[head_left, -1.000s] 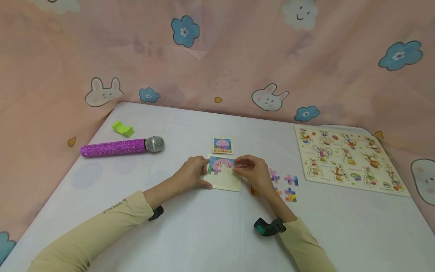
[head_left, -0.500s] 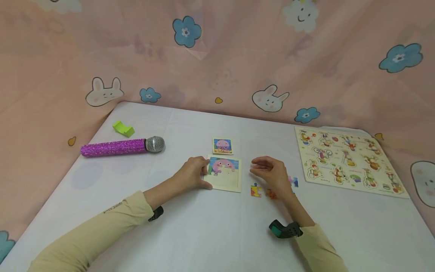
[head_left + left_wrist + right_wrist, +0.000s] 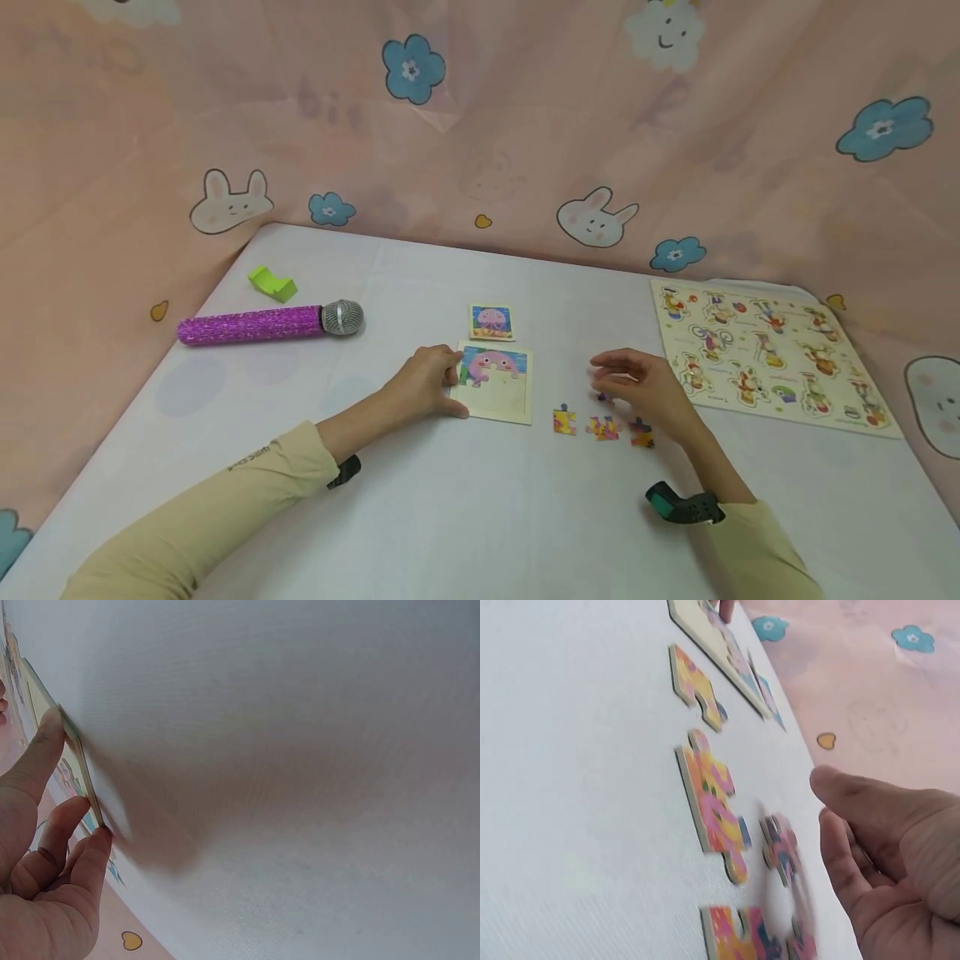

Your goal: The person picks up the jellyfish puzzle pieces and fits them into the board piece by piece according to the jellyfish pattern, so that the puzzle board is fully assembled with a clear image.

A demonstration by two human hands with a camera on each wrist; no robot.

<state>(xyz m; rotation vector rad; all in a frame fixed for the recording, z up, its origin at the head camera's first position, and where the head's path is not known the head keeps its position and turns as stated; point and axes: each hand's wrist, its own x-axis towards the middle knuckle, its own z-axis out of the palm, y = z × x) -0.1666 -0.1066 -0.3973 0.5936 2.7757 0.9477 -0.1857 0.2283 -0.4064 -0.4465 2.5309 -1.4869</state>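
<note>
Centrally on the desk (image 3: 420,517) lay the board (image 3: 498,405), its upper part showing a pink face, much of its lower part bare. Left hand (image 3: 423,382) gripped the board's left side between thumb and fingers. Right hand (image 3: 645,387) was near the loose pieces (image 3: 565,421), fingers bent, thumb and fingertips slightly apart. Three pieces formed a row right of the board; others lay behind, partly hidden. Card (image 3: 491,322): just beyond the board.
</note>
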